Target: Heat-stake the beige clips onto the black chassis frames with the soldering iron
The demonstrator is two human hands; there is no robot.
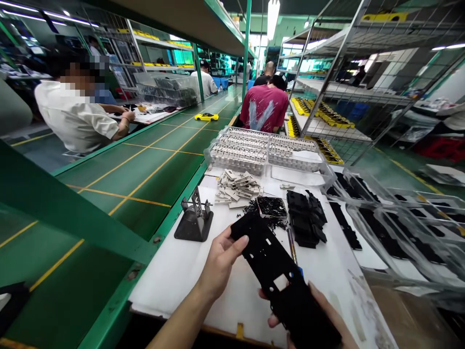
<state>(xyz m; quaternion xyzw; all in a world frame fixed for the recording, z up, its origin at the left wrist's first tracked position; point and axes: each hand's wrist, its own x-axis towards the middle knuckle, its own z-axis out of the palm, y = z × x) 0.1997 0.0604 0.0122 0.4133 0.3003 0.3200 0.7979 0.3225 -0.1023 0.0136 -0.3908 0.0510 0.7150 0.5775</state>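
A long flat black plate with several cut-outs (259, 257) is held at a slant above the white worktop. My left hand (221, 259) pinches its far end, thumb on top. My right hand (319, 310) grips the near end, with fingertips showing at its left edge. Just beyond the plate lies a small tray of tiny black parts (271, 207), some spilled around it. A screwdriver (291, 245) with a blue part lies partly hidden behind the plate. Stacked black pieces (305, 218) are to its right, and a pile of pale grey parts (238, 186) lies farther back.
A black metal stand (194, 220) is at the worktop's left. Clear trays of pale parts (240, 150) stand at the back; trays of black plates (385, 232) line the right. A green conveyor (145, 169) carries a yellow toy car (206, 117). Co-workers sit nearby.
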